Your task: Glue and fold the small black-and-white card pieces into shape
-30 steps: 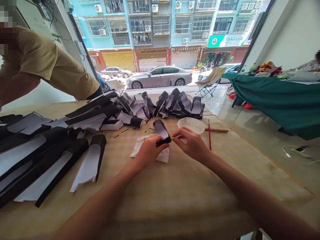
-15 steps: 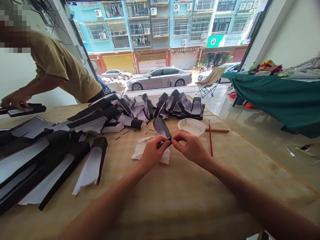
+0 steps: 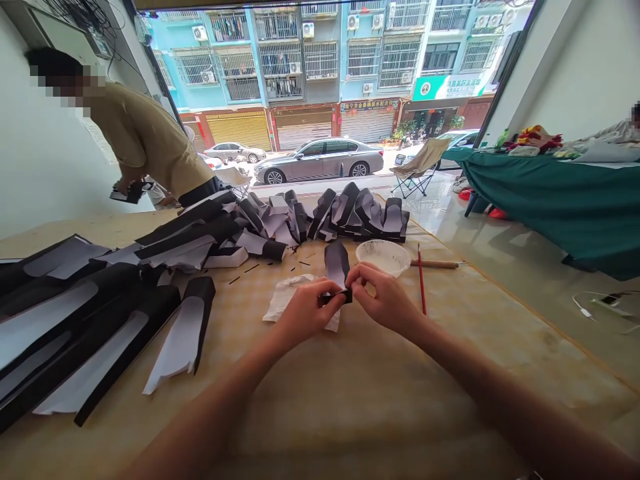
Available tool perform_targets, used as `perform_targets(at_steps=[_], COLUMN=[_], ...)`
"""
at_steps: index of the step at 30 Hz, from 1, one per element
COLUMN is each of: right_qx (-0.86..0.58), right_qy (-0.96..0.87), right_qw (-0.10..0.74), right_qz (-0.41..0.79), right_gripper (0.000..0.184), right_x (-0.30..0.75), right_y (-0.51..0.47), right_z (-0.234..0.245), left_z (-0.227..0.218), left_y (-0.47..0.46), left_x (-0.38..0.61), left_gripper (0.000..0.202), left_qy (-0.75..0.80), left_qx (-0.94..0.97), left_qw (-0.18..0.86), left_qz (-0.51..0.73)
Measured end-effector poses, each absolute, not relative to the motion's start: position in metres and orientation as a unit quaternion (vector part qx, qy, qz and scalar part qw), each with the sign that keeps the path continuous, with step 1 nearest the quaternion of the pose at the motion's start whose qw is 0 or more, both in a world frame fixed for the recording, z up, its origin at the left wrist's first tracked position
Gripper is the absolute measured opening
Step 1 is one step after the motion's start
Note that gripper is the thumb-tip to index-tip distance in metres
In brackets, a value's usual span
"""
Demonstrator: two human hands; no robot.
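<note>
Both my hands are at a small black strip-like piece with a grey-white panel point(image 3: 337, 260), its rounded far end pointing away from me. My left hand point(image 3: 310, 307) pinches the near end between thumb and fingers. The fingertips of my right hand point(image 3: 375, 293) are closed at the right corner of that same end. Whether this piece is card or cloth I cannot tell. A crumpled white tissue point(image 3: 283, 299) lies beneath and left of it. Just beyond my right hand is a white bowl point(image 3: 384, 255) with dark specks.
A red pencil-like stick point(image 3: 421, 283) and a wooden handle point(image 3: 435, 263) lie right of the bowl. Long black-and-white pieces point(image 3: 110, 327) cover the left; shorter folded ones point(image 3: 350, 207) are heaped behind. At left a co-worker point(image 3: 155, 140) bends over. A green-draped table point(image 3: 545, 193) stands right.
The piece has turned more upright and shifted slightly right, with my hands a little lower. The co-worker has moved right and back, carrying a dark item off the table.
</note>
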State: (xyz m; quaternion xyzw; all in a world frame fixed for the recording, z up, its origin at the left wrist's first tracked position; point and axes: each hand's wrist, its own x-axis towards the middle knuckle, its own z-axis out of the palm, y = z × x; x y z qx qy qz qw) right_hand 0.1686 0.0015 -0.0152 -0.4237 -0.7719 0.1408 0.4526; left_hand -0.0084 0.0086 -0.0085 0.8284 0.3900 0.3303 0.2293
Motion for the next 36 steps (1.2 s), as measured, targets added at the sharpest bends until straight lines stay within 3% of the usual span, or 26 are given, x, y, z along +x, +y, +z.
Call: perform_targets(at_steps=[3,6,12,17,20,26,36], right_qx=[-0.376,-0.344,-0.351,-0.317,-0.331,-0.375,-0.399], right_qy=[-0.803,-0.827,-0.757,-0.747,-0.738,-0.655,-0.631], right_qw=[0.436,0.403,0.476,0.473,0.463,0.486,0.482], right_qz=[0.152,0.190,0.278,0.344,0.363,0.441,0.458], right_gripper=[0.014,0.007,0.013,0.022,0.026,0.025,0.024], right_x=[0.175,0.176,0.171,0.175,0.174,0.167,0.168], right_y=[0.003,0.003,0.002,-0.007,-0.013,-0.017,-0.020], right_z=[-0.012,-0.013,-0.019,-0.011,-0.005,-0.002,0.003], left_z=[-0.001,0.001,-0.018,-0.022,-0.017,-0.015,-0.016], left_y=[0.007,0.007,0.012,0.013,0.010,0.005,0.003], left_x=[-0.014,-0.019,-0.015,-0.008,-0.008,-0.006,-0.004], left_gripper=[0.015,0.013,0.066,0.054,0.057,0.061,0.057], left_qy=[0.383,0.371,0.309,0.291,0.263,0.257,0.231], left_qx=[0.835,0.827,0.781,0.781,0.805,0.793,0.797], left_qw=[0.220,0.206,0.169,0.122,0.084,0.154,0.154], left_qz=[0.329,0.370,0.515,0.540,0.526,0.530,0.537])
